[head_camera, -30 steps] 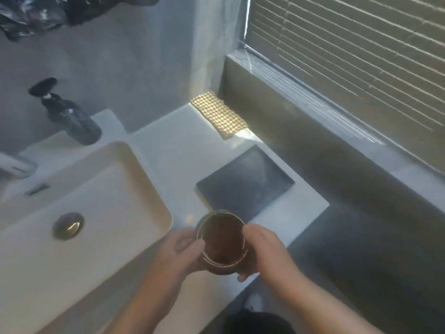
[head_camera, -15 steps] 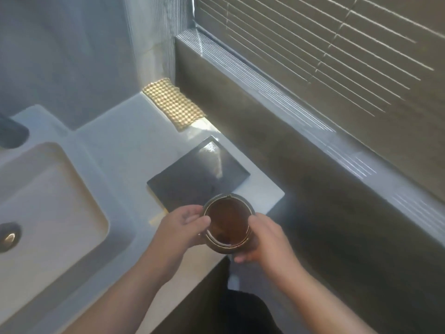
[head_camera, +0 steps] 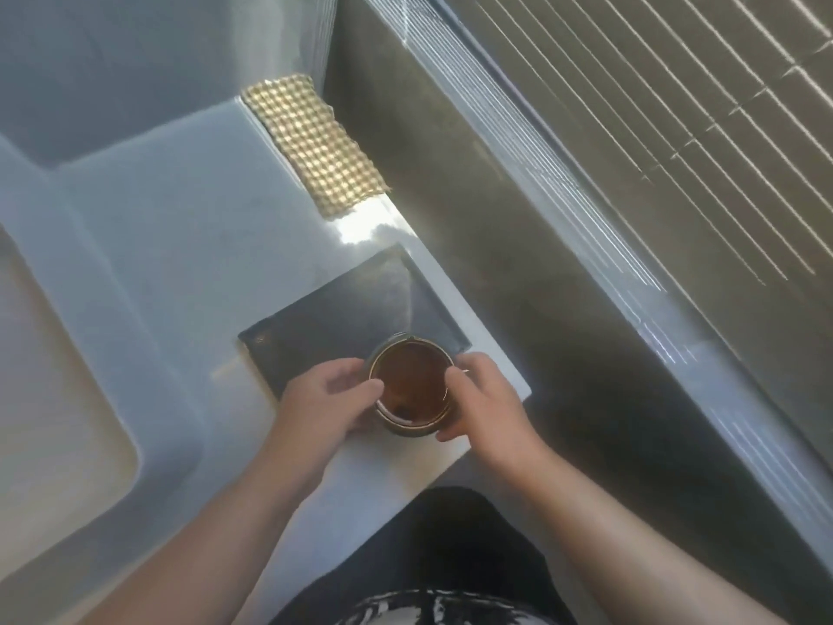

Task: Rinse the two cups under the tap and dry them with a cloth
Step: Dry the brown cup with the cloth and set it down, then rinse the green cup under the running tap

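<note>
A brown cup (head_camera: 411,384) with a shiny rim, seen from above, is held between both hands over the near corner of a dark square mat (head_camera: 333,318). A second rim shows just under the first, as if two cups are nested; I cannot tell for sure. My left hand (head_camera: 327,399) grips its left side, thumb on the rim. My right hand (head_camera: 484,399) grips its right side. A yellow waffle-weave cloth (head_camera: 315,142) lies folded at the far end of the white counter (head_camera: 180,245), well apart from the hands. The tap is out of view.
The white basin (head_camera: 54,390) lies at the left edge. A grey ledge (head_camera: 586,218) runs along the right under window blinds (head_camera: 676,106). The counter's near right corner (head_camera: 496,421) drops off to a dark floor beside my dark clothing (head_camera: 428,557).
The view has swung right, so the basin, drain, tap and soap bottle slid out on the left. Both hands carried the cup from beside the basin to over the dark mat.
</note>
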The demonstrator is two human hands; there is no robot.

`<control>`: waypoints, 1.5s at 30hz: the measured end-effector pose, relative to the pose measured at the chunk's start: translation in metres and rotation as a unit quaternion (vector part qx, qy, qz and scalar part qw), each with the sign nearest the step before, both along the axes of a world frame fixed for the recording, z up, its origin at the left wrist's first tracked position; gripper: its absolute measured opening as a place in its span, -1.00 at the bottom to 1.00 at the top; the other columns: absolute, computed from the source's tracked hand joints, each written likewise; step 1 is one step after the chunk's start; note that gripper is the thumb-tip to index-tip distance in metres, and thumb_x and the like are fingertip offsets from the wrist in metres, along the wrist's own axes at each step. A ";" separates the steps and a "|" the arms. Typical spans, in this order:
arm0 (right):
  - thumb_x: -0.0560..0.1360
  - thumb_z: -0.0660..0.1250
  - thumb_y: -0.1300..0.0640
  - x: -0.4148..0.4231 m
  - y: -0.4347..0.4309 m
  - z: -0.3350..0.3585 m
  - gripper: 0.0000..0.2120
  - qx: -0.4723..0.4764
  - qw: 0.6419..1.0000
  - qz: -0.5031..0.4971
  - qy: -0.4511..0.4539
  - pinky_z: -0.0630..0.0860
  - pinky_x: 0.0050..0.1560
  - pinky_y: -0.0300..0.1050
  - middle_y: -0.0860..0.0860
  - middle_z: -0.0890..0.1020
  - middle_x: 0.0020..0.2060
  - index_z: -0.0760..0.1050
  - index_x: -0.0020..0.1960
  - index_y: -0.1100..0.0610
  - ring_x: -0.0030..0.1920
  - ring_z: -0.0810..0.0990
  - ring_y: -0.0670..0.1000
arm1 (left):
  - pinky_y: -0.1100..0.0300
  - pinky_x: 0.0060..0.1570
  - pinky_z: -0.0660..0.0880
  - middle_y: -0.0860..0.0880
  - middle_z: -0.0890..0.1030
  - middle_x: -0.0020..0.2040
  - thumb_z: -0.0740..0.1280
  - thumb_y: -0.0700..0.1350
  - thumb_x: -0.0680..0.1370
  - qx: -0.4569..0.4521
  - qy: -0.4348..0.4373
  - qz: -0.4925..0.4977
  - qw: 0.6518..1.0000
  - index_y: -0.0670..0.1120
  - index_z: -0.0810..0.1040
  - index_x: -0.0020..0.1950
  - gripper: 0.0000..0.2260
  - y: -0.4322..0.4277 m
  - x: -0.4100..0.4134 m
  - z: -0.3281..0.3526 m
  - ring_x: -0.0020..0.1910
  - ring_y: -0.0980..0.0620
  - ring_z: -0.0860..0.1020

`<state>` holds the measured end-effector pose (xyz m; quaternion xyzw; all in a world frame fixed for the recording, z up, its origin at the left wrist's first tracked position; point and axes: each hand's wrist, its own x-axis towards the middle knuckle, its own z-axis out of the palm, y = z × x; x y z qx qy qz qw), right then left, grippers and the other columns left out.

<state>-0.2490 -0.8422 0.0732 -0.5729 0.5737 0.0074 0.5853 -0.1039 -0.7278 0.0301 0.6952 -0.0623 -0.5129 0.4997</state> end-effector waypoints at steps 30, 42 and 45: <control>0.52 0.44 -0.02 0.064 -0.120 -0.078 -0.67 -0.251 0.914 0.312 0.070 0.21 -0.33 -0.42 -0.01 0.51 -0.07 0.60 0.14 0.20 -0.15 0.46 -0.05 | 0.25 -0.11 0.64 -0.15 0.68 0.12 0.46 -0.14 0.54 0.114 -0.092 0.098 0.984 -0.22 0.60 0.26 -0.67 -0.077 0.019 -0.060 -0.01 0.00 0.69; 0.58 0.29 0.21 0.014 -0.105 -0.044 -0.67 -0.152 0.960 0.237 -0.004 0.40 -0.23 -0.35 -0.05 0.55 0.06 0.44 0.34 0.08 -0.03 0.58 -0.05 | 0.09 0.02 0.63 -0.15 0.63 0.05 0.31 -0.02 0.62 0.116 -0.079 0.142 0.980 -0.14 0.54 0.15 -0.78 -0.051 -0.016 -0.007 0.00 -0.03 0.64; 0.57 0.30 0.21 -0.002 -0.087 -0.029 -0.81 -0.135 0.943 0.298 -0.054 0.53 -0.08 -0.24 -0.12 0.61 -0.04 0.53 0.13 -0.01 -0.01 0.62 -0.02 | 0.07 0.04 0.62 -0.10 0.63 -0.04 0.30 -0.08 0.62 0.101 -0.068 0.162 0.979 -0.13 0.59 0.08 -0.85 -0.010 -0.043 0.016 -0.08 0.00 0.63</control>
